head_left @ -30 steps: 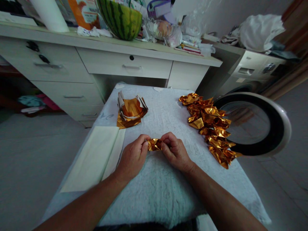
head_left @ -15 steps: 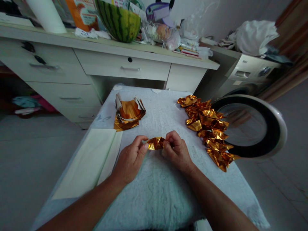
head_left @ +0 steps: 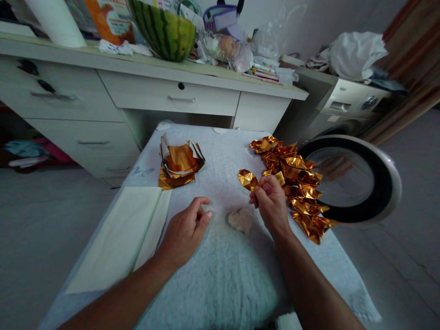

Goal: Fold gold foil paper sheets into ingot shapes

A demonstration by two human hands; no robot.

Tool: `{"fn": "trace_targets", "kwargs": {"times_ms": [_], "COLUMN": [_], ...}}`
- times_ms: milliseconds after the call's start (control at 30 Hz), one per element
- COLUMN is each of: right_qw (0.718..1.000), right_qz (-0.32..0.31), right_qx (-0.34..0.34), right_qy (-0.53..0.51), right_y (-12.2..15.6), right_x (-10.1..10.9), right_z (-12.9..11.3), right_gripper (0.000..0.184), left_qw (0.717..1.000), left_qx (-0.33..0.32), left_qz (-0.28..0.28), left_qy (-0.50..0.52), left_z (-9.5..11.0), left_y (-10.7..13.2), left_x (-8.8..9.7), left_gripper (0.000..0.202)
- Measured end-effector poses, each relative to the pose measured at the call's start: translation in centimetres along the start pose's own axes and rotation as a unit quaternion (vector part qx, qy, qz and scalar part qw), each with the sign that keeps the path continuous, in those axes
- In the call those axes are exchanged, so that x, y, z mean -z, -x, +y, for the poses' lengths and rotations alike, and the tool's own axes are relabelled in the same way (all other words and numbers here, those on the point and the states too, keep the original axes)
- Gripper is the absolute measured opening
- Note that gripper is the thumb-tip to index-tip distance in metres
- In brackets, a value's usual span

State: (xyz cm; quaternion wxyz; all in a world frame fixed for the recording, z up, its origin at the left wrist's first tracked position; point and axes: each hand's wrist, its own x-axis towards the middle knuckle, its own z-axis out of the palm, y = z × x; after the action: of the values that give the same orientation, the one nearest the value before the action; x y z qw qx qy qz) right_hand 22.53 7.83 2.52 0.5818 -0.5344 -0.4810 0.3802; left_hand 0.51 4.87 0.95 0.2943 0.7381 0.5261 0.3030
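Note:
My right hand (head_left: 271, 199) pinches one end of a folded gold foil paper ingot (head_left: 247, 179) and holds it just left of a pile of gold foil ingots (head_left: 302, 183). Nothing is in my left hand (head_left: 187, 231); its thumb and index finger are apart above the cloth-covered table (head_left: 220, 275). Beyond the left hand, a curled stack of gold foil paper sheets (head_left: 181, 158) with pale undersides lies at the table's far left. A folded pale sheet (head_left: 113, 238) rests along the left side, near my left wrist.
A white counter with drawers (head_left: 165, 96) stands behind the table, carrying a cut watermelon (head_left: 165, 34), a paper roll (head_left: 57, 23) and plastic bags. On the right, a washing machine's open round door (head_left: 357, 178) reaches close to the table edge and the pile.
My left hand has let go of the foil ingot. My right hand has carried it right and away from me, towards the pile. The view has shifted slightly.

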Motion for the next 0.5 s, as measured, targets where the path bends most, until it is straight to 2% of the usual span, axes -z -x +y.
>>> {"fn": "trace_targets", "kwargs": {"times_ms": [200,333,400,500], "right_qw": [0.989,0.976,0.97,0.97], "right_qz": [0.124,0.189,0.213,0.209], "right_qx": [0.063,0.076,0.073,0.063], "right_qy": [-0.047,-0.077,-0.089,-0.11], "right_y": [-2.3,-3.7,-4.2,-4.6], "right_x": [3.0,4.7,5.3,5.6], "right_z": [-1.6,-2.0,-1.8,-1.3], "right_gripper": [0.017,0.024,0.029,0.039], "left_qw": [1.0,1.0,1.0,0.999], "left_qx": [-0.001,-0.003,-0.002,0.0], "left_qz": [-0.015,-0.016,-0.019,-0.028], "left_qy": [-0.011,-0.017,-0.017,-0.016], "left_z": [0.2,-0.1,-0.2,-0.3], "left_y": [0.0,0.1,0.1,0.1], "left_x": [-0.1,-0.3,-0.4,-0.5], "left_gripper": [0.024,0.023,0.023,0.024]}}
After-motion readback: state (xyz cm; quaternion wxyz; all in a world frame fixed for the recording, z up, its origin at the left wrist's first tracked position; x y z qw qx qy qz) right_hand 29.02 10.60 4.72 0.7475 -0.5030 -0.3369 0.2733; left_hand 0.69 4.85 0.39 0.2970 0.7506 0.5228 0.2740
